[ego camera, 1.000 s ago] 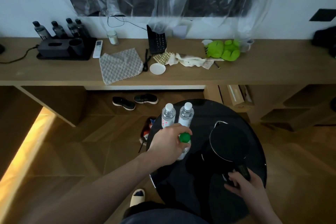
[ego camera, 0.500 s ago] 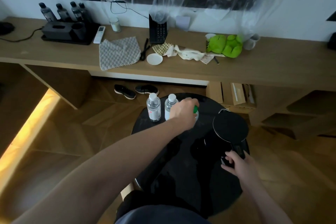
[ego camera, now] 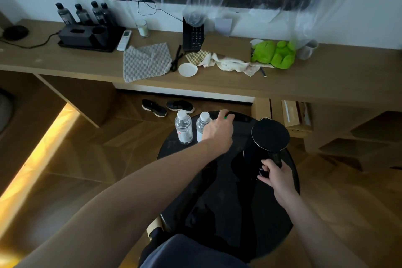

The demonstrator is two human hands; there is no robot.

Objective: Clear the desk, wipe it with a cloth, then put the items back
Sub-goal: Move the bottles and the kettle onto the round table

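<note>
A round black table (ego camera: 217, 202) stands in front of me. My left hand (ego camera: 219, 130) grips a green-capped bottle (ego camera: 225, 117) at the table's far edge; the hand hides all but a sliver of green cap. Two clear water bottles (ego camera: 183, 128) with white caps stand just left of that hand. My right hand (ego camera: 274, 175) is curled round the handle of a black kettle (ego camera: 269, 135) standing on the table's right side. On the long wooden desk (ego camera: 326, 80) behind lies a grey waffle cloth (ego camera: 145, 62).
The desk also carries a black tray with dark bottles (ego camera: 87, 35), a remote (ego camera: 124, 39), a glass (ego camera: 141, 28), a black phone (ego camera: 193, 35), a white saucer (ego camera: 188, 69), crumpled cloths (ego camera: 226, 62), a green plush toy (ego camera: 274, 53) and a mug (ego camera: 307, 49). Black shoes (ego camera: 167, 106) lie under it.
My left hand has carried the green-capped bottle away from me to the table's far edge, beside the two water bottles. My right hand has stayed on the kettle handle.
</note>
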